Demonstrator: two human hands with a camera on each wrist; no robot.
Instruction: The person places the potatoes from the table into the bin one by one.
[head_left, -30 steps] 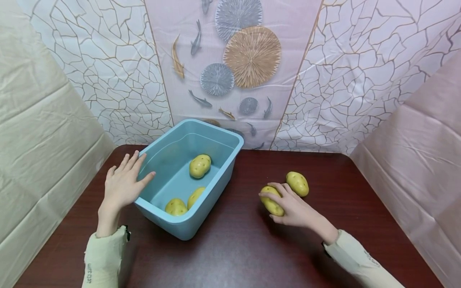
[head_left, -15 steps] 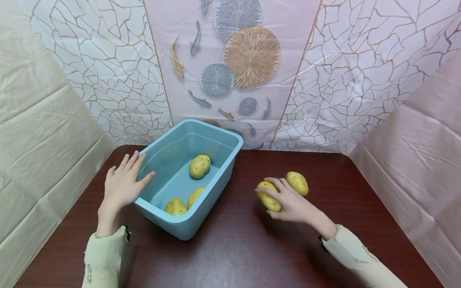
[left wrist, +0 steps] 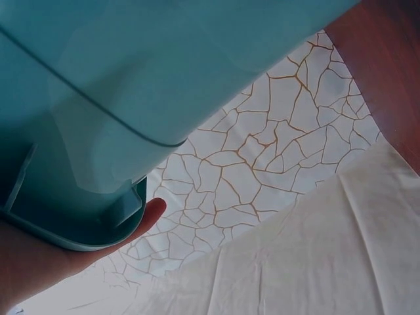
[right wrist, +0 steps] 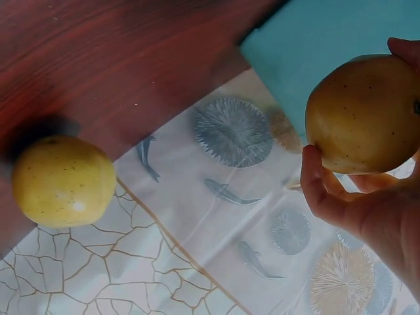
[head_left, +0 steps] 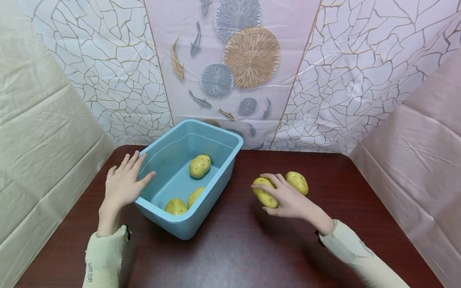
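Note:
My right hand (head_left: 288,198) grips a yellow potato (head_left: 265,193) with fingers and thumb around it. In the right wrist view that held potato (right wrist: 364,115) appears close to the camera, with curled fingers (right wrist: 321,190) against it. Just behind the hand, a second potato (head_left: 297,183) lies on the table. My left hand (head_left: 124,184) lies at the left rim of a blue plastic bin (head_left: 219,188), fingers straight and thumb over the rim. Inside the bin are three potatoes: one toward the back (head_left: 199,166) and two near the front, partly hidden by its wall.
The dark red-brown table (head_left: 230,256) carries the bin on its left half. A patterned cloth (head_left: 252,92) hangs behind the table, and plain pale cloths (head_left: 414,132) close in both sides.
My right hand has moved slightly left and away from me with the potato in its grip. The left hand and the bin have stayed in place.

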